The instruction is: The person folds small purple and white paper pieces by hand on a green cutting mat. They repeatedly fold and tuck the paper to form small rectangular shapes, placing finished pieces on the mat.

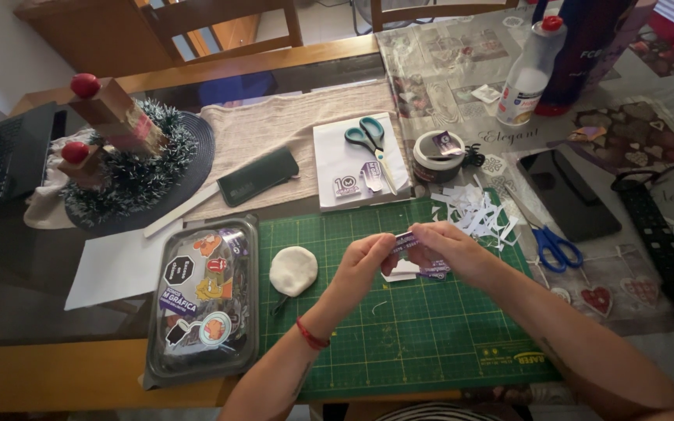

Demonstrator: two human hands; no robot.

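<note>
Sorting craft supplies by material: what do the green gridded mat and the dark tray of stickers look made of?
The green gridded cutting mat looks like matte rubbery vinyl or plastic: it lies flat, with printed lines and little glare. The dark sticker tray seems glossy moulded plastic under a clear lid, judging by its rounded rim and reflections.

Bare cutting mat below hands

A matt green rubbery cutting mat lies on glossy wood table, beside a clear plastic tray and woven cloth runner.
</note>
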